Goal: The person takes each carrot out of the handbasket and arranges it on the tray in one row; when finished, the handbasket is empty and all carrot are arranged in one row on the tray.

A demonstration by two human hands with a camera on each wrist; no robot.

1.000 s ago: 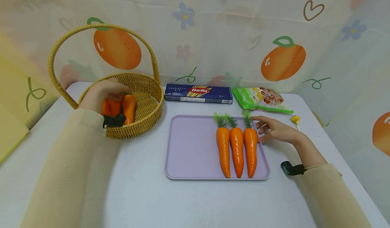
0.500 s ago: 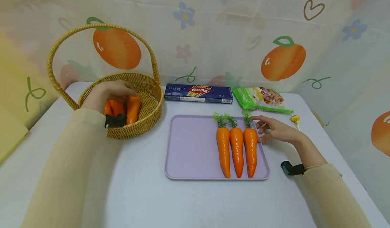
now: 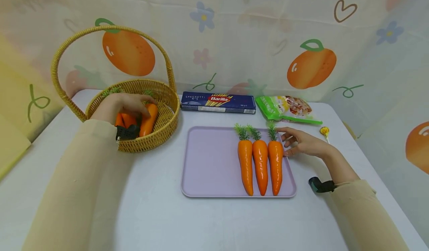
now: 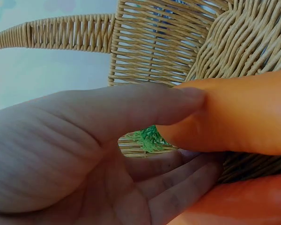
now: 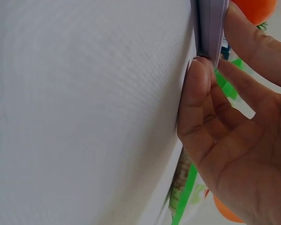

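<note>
Carrot [image 3: 149,120] in the left grip [image 3: 129,104] has shifted rightward within the basket [image 3: 151,143]

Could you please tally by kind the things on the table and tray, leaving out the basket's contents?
Carrots: 3
Tray: 1
Basket: 1
Spaghetti box: 1
Green-edged bag: 1
Yellow lollipop: 1
Total: 8

Reference: tray [image 3: 211,161] centre, 12 o'clock pointing away from the person. Basket [image 3: 151,142]: 10 o'clock, containing basket carrots [image 3: 149,121] and left hand [image 3: 126,102]. Spaghetti box [image 3: 218,102]: 12 o'clock. Bag [image 3: 286,109]: 1 o'clock. Lollipop [image 3: 324,131]: 2 o'clock. Tray carrots [image 3: 260,165]: three abreast, 3 o'clock side. Right hand [image 3: 299,143]: 2 o'clock edge.
</note>
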